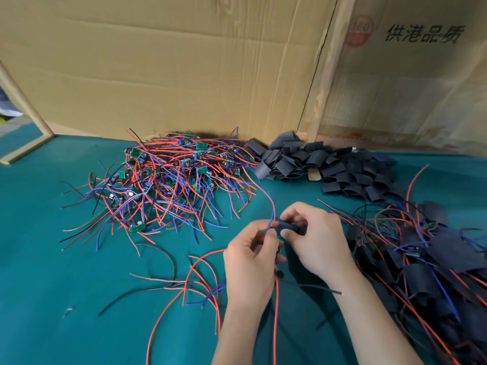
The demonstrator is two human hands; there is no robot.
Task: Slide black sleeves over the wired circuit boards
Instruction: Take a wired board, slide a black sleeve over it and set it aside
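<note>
A black sleeve (289, 226) sits between both hands above the green cloth. My right hand (317, 242) pinches the sleeve from the right. My left hand (253, 256) pinches the red and blue wires (271, 206) where they enter the sleeve's left end; the circuit board inside is hidden. A red wire (276, 312) hangs down below my left hand. A tangled pile of bare green boards with red, blue and black wires (168, 177) lies at the back left. A heap of empty black sleeves (324, 162) lies at the back centre.
A pile of sleeved boards with wires (432, 264) fills the right side. Loose wires (189, 280) lie on the green cloth (52, 259) left of my forearm. Cardboard panels (184, 69) stand along the back, with a wooden frame (29, 143) at the far left.
</note>
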